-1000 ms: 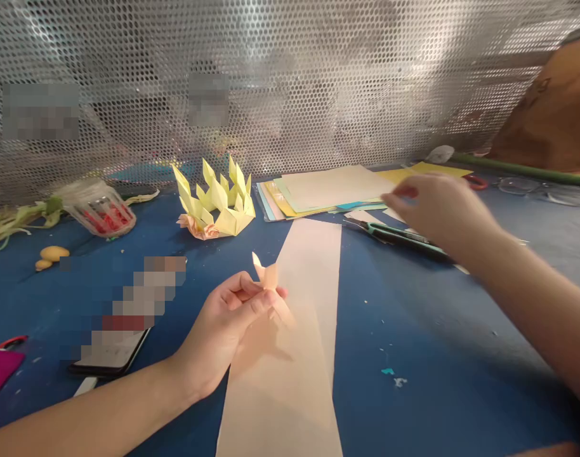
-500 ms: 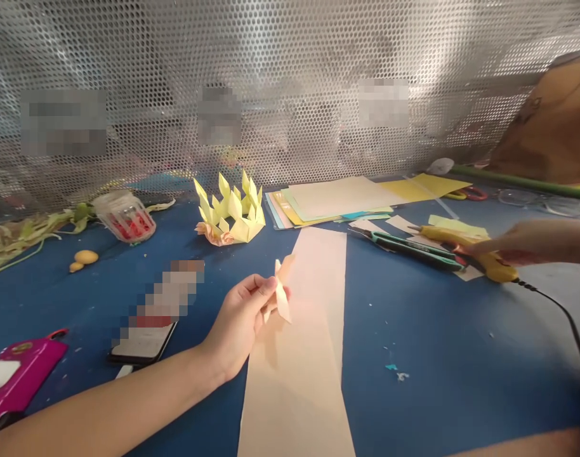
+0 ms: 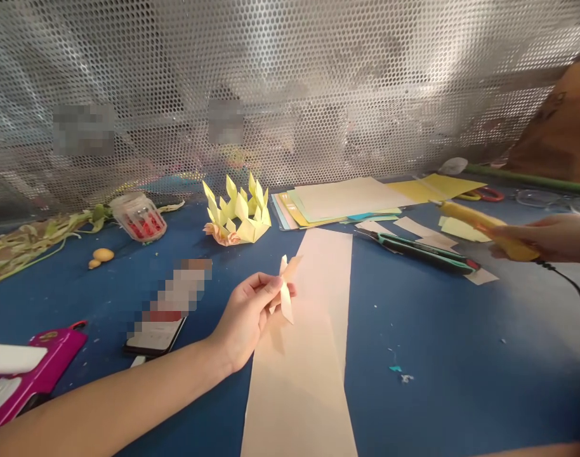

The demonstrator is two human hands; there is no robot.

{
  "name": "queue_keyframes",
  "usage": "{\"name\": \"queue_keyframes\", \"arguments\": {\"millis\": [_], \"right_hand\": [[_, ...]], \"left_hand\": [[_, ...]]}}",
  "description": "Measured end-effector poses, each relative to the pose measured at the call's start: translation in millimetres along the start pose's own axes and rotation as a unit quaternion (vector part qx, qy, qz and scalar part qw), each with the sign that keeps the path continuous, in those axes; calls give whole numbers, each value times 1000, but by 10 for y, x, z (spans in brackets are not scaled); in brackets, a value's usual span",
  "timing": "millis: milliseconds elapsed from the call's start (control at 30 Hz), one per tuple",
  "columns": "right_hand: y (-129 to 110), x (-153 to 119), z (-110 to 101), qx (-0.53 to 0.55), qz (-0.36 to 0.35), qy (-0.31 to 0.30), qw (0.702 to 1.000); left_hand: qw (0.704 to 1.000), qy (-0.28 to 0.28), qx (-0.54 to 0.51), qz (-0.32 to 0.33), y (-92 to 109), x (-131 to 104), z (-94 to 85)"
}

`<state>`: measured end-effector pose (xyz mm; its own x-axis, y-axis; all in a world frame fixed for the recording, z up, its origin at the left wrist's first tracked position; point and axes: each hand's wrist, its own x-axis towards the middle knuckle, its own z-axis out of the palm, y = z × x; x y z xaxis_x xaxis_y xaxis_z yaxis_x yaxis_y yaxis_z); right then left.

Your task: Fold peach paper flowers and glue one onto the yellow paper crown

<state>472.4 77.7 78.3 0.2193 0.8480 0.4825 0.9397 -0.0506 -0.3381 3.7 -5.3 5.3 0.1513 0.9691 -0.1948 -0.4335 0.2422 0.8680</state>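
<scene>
My left hand (image 3: pixel 249 314) pinches a small folded cream paper piece (image 3: pixel 286 295) between thumb and fingers. It is held above a long pale paper strip (image 3: pixel 299 387) that runs away from me. At the right, my right hand (image 3: pixel 551 238) is closed around a yellow hot glue gun (image 3: pixel 490 228), its narrow tip pointing left and a black cord trailing behind. The glue gun is raised over the table. Just below and left of it lies a black and teal utility knife (image 3: pixel 423 252). Beyond my left hand stands a yellow folded-paper crown (image 3: pixel 240 216) with peach paper at its base.
Stacked coloured paper (image 3: pixel 342 200) lies at the back, with paper scraps (image 3: pixel 426 233) before it. Leftward are a jar (image 3: pixel 138 218), small yellow objects (image 3: pixel 102 255), a phone (image 3: pixel 151 336) and a magenta device (image 3: pixel 56 362). A perforated metal panel (image 3: pixel 290 76) closes the back.
My right hand has lifted the yellow glue gun up and to the right, off the utility knife and scraps. My left hand keeps its pinch; the whole view has shifted slightly.
</scene>
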Motion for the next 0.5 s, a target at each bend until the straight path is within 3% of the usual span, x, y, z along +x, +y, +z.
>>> {"name": "queue_keyframes", "arguments": {"millis": [100,200,367,500], "right_hand": [[-38,156,197,90,131,-79,984],[-174,114,265,203,169,-81,961],[-641,-81,458,377,62,-86,920],[-990,-345,710,410,-30,-142,901]], "left_hand": [[1000,-4,2,4,-4,2,-3],[1000,-6,4,8,1,-3,-4],[1000,-1,-4,7,17,-5,-7],[1000,7,-14,7,8,1,-6]]}}
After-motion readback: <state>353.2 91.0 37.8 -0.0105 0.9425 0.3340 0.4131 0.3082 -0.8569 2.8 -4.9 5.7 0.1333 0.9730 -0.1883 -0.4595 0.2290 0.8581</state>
